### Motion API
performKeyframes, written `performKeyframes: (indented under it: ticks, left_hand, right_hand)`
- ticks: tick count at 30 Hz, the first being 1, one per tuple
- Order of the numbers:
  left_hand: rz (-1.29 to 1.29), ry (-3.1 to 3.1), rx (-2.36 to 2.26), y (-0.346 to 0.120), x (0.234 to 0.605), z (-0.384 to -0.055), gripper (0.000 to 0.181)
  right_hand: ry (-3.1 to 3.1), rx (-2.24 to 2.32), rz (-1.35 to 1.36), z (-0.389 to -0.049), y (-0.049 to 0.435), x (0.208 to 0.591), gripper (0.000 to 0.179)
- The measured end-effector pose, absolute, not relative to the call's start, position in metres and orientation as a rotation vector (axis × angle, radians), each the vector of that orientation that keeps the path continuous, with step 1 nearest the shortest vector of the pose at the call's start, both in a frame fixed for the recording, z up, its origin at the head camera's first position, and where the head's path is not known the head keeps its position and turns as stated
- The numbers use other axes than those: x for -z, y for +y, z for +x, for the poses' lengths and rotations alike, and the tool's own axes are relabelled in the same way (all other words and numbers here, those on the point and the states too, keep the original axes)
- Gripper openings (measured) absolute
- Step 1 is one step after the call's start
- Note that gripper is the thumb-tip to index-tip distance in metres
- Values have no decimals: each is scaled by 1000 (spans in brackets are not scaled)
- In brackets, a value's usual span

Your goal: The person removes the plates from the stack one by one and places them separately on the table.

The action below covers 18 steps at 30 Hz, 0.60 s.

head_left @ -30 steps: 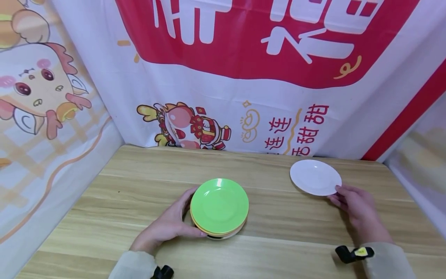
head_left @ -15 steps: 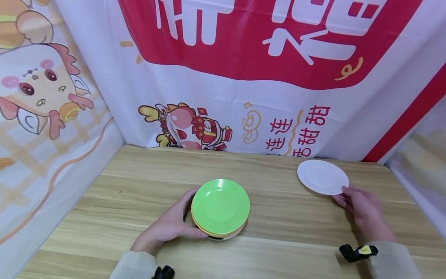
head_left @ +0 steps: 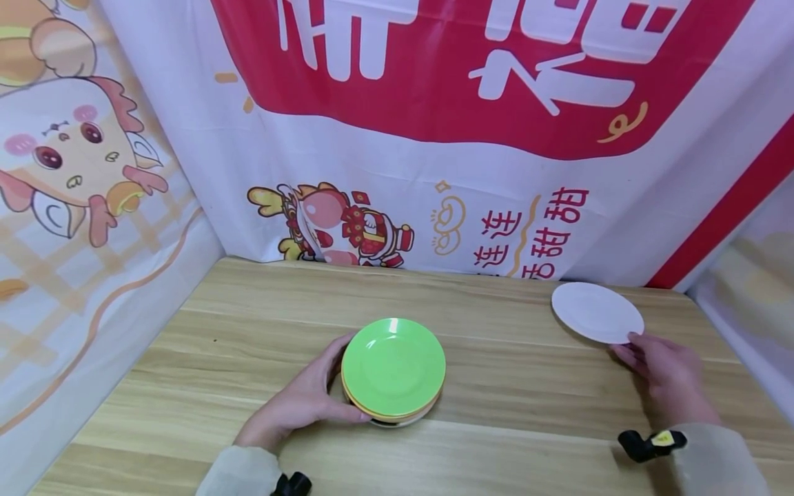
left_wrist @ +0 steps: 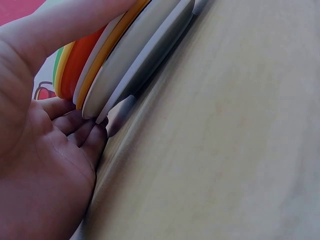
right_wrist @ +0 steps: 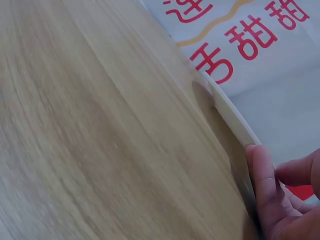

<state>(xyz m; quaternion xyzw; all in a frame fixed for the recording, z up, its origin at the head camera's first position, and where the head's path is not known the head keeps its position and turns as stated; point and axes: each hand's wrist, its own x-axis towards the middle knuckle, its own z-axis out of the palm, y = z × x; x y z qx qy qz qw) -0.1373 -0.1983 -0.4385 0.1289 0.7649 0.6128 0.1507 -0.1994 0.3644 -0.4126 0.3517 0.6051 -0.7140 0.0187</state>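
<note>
A stack of small plates sits at the middle of the table in the head view, with a green plate on top. My left hand holds the stack from its left side, thumb at the near edge. The left wrist view shows the edges of yellow, orange-red, white, orange and cream plates, fingertips curled at the lower rims. Far right, my right hand pinches a white plate by its near right rim. In the right wrist view this plate's thin edge shows close over the wood, its shadow below.
The wooden table meets a white and red printed cloth at its back edge. Another printed cloth hangs along the left side, and pale cloth stands at the right.
My right hand has carried the white plate to the right, along the back of the table. The left hand and the stack have stayed in place.
</note>
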Motion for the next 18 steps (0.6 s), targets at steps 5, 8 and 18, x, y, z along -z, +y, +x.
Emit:
performKeyframes:
  ticks: [5,8,18]
  left_hand:
    - [368,2190,-1765,-199,438,-137,123]
    - [365,2187,-1766,-199,438,-137,123]
    - [367,2196,-1754,-198,438,-138,123]
  right_hand:
    - [1833,2263,1153,-199,374,413,18]
    - [1846,2239,1187,-200,380,413,0]
    - [1921,2138,1266,-200,399,415,9]
